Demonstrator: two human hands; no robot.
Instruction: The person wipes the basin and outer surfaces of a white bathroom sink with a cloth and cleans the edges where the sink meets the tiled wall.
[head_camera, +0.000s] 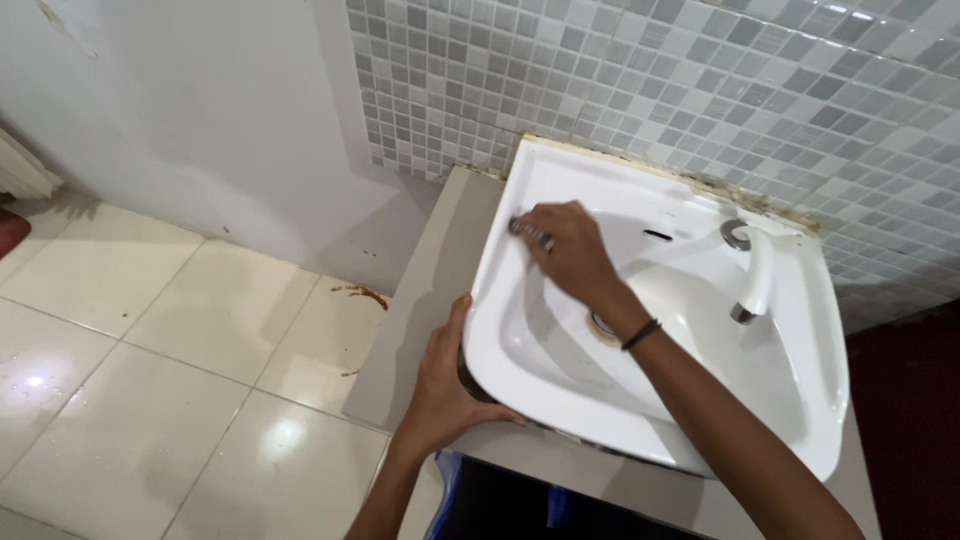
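Observation:
A white ceramic sink (800, 400) sits on a grey counter against a mosaic-tiled wall. My right hand (572, 250) reaches into the basin's far left side, closed on a small grey metallic scrubber (530, 233) pressed against the sink's inner wall. A dark band circles that wrist. My left hand (447, 385) grips the sink's near left rim from outside, thumb up along the edge. The drain (600, 324) is partly hidden behind my right wrist. A white faucet (758, 272) with a chrome tip curves over the basin at the right.
The grey counter (420, 300) extends left of the sink. Below lies a glossy cream tiled floor (150, 380) with a brown stain (360, 292) near the wall. A white painted wall stands at the left. Something blue (447, 490) shows under the counter.

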